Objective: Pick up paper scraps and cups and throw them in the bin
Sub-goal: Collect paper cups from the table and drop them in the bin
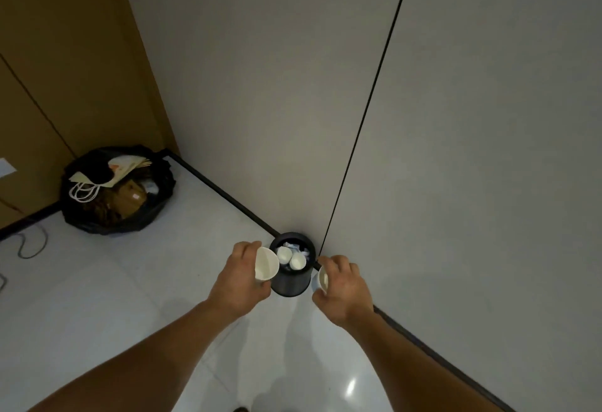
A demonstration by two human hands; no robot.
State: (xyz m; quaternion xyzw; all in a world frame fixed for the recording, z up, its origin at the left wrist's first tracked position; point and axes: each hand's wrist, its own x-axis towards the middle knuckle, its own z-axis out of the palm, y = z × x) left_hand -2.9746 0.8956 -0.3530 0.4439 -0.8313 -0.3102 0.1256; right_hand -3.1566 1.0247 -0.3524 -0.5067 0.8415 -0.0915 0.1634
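A small black round bin (291, 283) stands on the white floor against the grey wall. Inside it lie two white paper cups (291, 257) and crumpled paper scraps (292, 245). My left hand (239, 276) grips a white paper cup (265, 264) just left of the bin's rim, its mouth tilted toward the bin. My right hand (343, 283) grips another white paper cup (321, 279) just right of the bin, mostly hidden by my fingers.
A black rubbish bag (117, 190) stuffed with paper bags and brown waste sits in the far left corner. A thin cable (31, 242) lies on the floor at the left. A dark skirting (228, 198) runs along the wall's foot.
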